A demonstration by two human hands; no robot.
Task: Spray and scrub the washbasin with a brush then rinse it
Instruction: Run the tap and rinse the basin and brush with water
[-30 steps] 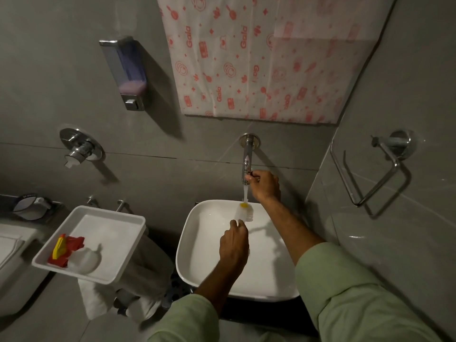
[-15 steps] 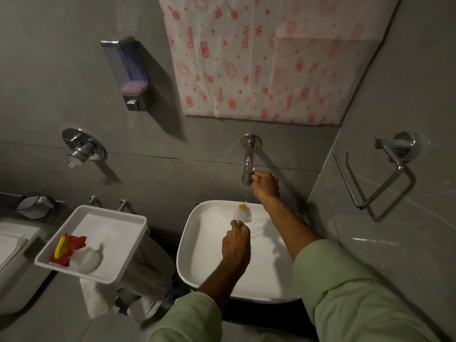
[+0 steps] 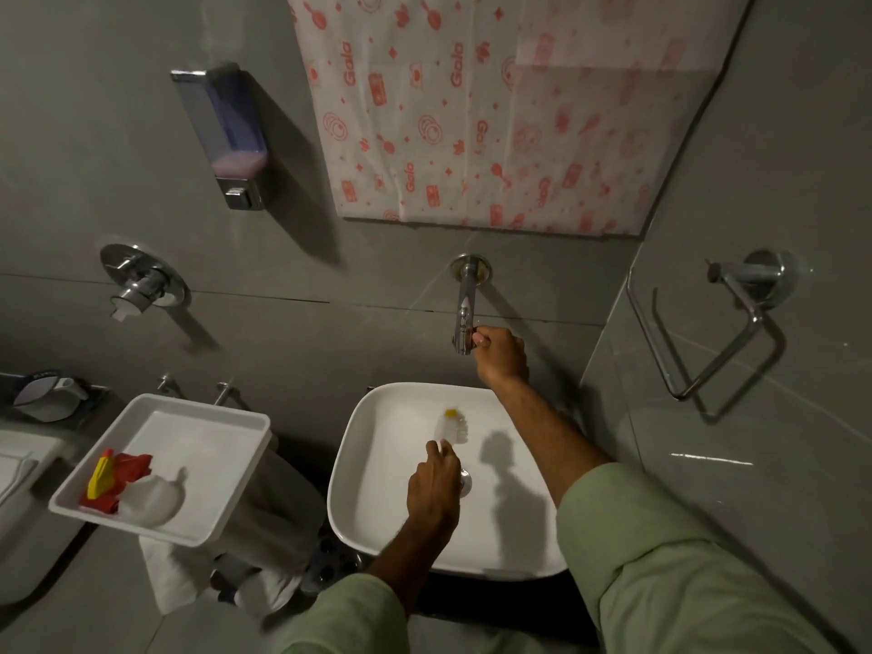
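Observation:
The white square washbasin (image 3: 377, 507) sits below a chrome wall tap (image 3: 465, 313). My right hand (image 3: 499, 354) reaches over the basin's far rim and pinches the knob at the tap's spout end. My left hand (image 3: 434, 488) is over the middle of the basin, shut on the handle of a small brush (image 3: 454, 424) with pale bristles and a yellow tip. The brush head points toward the far wall and is blurred. No water stream shows under the spout. The drain (image 3: 465, 479) peeks out beside my left hand.
A white tray (image 3: 226, 427) to the left holds a red and yellow object (image 3: 111, 479) and a white round item (image 3: 151, 500). A soap dispenser (image 3: 224, 134), a chrome wall valve (image 3: 139, 285), a towel ring (image 3: 736, 323) and a patterned sheet (image 3: 472, 110) hang on the grey walls.
The water stream from the tap has stopped. My left hand has drawn the brush back from under the spout, toward the middle of the basin. My right hand stays on the tap.

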